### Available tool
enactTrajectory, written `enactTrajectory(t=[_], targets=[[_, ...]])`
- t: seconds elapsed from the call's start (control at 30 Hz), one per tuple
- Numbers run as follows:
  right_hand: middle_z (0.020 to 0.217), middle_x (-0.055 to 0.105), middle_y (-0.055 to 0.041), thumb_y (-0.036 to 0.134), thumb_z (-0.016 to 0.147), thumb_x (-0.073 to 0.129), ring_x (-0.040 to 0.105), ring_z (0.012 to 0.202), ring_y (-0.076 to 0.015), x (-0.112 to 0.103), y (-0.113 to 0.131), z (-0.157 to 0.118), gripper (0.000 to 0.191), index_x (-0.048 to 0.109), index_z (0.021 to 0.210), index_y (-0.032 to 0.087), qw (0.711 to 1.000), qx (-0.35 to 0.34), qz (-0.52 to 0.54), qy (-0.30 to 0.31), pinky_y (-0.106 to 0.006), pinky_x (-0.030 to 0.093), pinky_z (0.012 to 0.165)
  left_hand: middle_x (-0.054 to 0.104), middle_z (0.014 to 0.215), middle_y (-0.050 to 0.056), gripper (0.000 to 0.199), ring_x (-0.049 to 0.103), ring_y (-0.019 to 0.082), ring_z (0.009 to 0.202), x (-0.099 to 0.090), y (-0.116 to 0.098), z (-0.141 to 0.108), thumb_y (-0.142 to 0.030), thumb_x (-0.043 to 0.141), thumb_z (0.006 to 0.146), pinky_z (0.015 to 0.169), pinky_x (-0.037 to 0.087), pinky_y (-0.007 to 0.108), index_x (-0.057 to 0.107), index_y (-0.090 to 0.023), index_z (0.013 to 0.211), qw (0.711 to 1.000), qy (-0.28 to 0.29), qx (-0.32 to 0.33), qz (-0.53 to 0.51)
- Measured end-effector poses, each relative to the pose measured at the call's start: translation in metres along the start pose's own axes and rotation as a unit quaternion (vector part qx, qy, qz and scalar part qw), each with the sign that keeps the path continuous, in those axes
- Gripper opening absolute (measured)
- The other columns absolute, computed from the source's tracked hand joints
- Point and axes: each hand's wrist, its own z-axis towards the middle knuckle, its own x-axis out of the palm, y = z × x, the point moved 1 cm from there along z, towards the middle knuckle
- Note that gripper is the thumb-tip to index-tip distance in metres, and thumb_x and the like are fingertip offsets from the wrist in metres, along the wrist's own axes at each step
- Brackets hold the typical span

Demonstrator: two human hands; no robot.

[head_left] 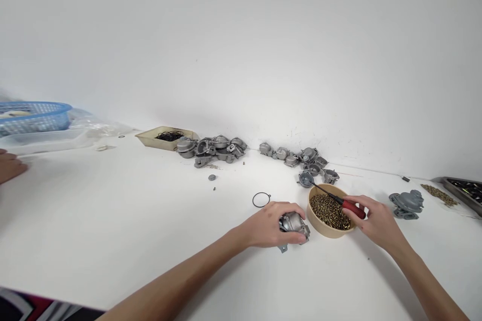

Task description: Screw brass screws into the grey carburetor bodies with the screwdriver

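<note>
My left hand [276, 224] is closed around a grey cast-metal housing [295, 225] on the table, fingers over its top and thumb along its near side. In my right hand [374, 218] is a screwdriver [352, 207] with a red and black handle, its dark shaft pointing up and left over a round bowl [327, 230]. Brass-coloured screws [329, 210] fill much of that bowl. The shaft's end lies by a small round metal cover [306, 179] beyond the rim; whether they touch I cannot tell. A thin black sealing ring [261, 199] lies just beyond my left hand.
Metal housings [222, 148] are heaped along the wall, with more parts [289, 155] behind the bowl. A tray of black rings [161, 138] stands left. An assembled housing [406, 204] and a dark tray [463, 191] are right. Another person's hand [11, 165] rests near a blue basket [35, 118].
</note>
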Motion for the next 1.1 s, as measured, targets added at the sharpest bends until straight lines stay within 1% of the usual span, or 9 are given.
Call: enactTrajectory(t=[0.1,0.2,0.3,0.4,0.57,0.7,0.83,0.97,1.1], targets=[[0.106,0.075,-0.0053,0.054,0.096,0.062,0.067,0.075,-0.0227,0.0,0.003,-0.001,0.034,0.075,0.115,0.03,1.0,-0.002,-0.02,-0.003,-0.036,0.053,0.066,0.07,0.124,0.003,0.057,0.066,0.028,0.112,-0.01,0.002,0.0,-0.045,0.087,0.072,0.098,0.052,0.039,0.068,-0.031,0.124,0.996,0.065,-0.005,-0.057],[0.116,0.072,-0.0074,0.055,0.098,0.061,0.069,0.094,-0.0267,-0.002,0.009,-0.001,0.039,0.071,0.125,0.029,0.997,-0.018,-0.045,-0.054,-0.04,0.056,0.075,0.071,0.117,0.004,0.068,0.068,0.025,0.101,-0.016,0.008,0.002,-0.038,0.092,0.066,0.082,0.055,0.032,0.065,-0.029,0.128,0.989,0.105,-0.018,-0.103],[0.112,0.07,-0.0098,0.046,0.099,0.063,0.068,0.099,-0.0275,-0.008,0.021,-0.002,0.031,0.073,0.12,0.025,0.981,-0.089,-0.054,-0.162,-0.041,0.057,0.082,0.072,0.108,0.004,0.066,0.068,0.024,0.092,-0.011,0.011,0.003,-0.038,0.095,0.061,0.074,0.055,0.03,0.068,-0.026,0.121,0.987,0.088,-0.026,-0.131],[0.104,0.07,-0.0085,0.027,0.097,0.068,0.07,0.088,-0.0224,-0.011,0.04,-0.006,0.018,0.074,0.114,0.024,0.96,-0.173,-0.018,-0.219,-0.036,0.059,0.077,0.072,0.113,0.004,0.065,0.069,0.025,0.097,0.003,0.009,0.002,-0.036,0.097,0.061,0.085,0.056,0.034,0.069,-0.026,0.119,0.993,0.028,0.036,-0.105],[0.117,0.069,-0.0104,0.022,0.098,0.064,0.071,0.102,-0.0244,0.0,0.075,-0.02,0.032,0.067,0.13,0.026,0.967,-0.21,0.079,-0.12,-0.036,0.063,0.084,0.067,0.131,0.011,0.073,0.065,0.029,0.117,0.029,0.005,-0.004,-0.019,0.089,0.074,0.102,0.055,0.043,0.054,-0.025,0.138,0.966,-0.086,0.221,0.1],[0.136,0.064,-0.0141,0.032,0.099,0.064,0.065,0.124,-0.0297,0.007,0.096,-0.029,0.05,0.055,0.147,0.023,0.967,-0.232,0.097,-0.041,-0.04,0.061,0.099,0.068,0.125,0.013,0.057,0.065,0.029,0.117,0.037,0.001,-0.009,-0.015,0.07,0.087,0.08,0.064,0.035,0.05,-0.024,0.139,0.911,-0.167,0.309,0.217],[0.137,0.063,-0.0148,0.033,0.096,0.067,0.066,0.123,-0.031,0.006,0.103,-0.031,0.052,0.056,0.147,0.024,0.968,-0.228,0.099,-0.046,-0.041,0.062,0.098,0.071,0.119,0.013,0.056,0.067,0.029,0.117,0.035,-0.009,-0.011,-0.005,0.053,0.083,0.052,0.056,0.023,0.052,-0.023,0.136,0.863,-0.221,0.342,0.3],[0.138,0.061,-0.0139,0.032,0.096,0.068,0.067,0.122,-0.0304,0.011,0.102,-0.033,0.048,0.058,0.143,0.027,0.971,-0.189,0.133,-0.057,-0.038,0.064,0.093,0.073,0.108,0.009,0.051,0.068,0.028,0.114,0.034,-0.02,-0.013,-0.005,0.052,0.088,0.059,0.059,0.023,0.055,-0.025,0.134,0.816,-0.285,0.375,0.334],[0.145,0.058,-0.0149,0.038,0.097,0.067,0.06,0.133,-0.0327,0.028,0.106,-0.04,0.064,0.043,0.155,0.025,0.971,-0.156,0.174,-0.051,-0.039,0.064,0.094,0.073,0.116,0.009,0.049,0.068,0.029,0.119,0.04,-0.022,-0.014,-0.003,0.053,0.088,0.065,0.061,0.025,0.059,-0.025,0.132,0.793,-0.335,0.363,0.356]])
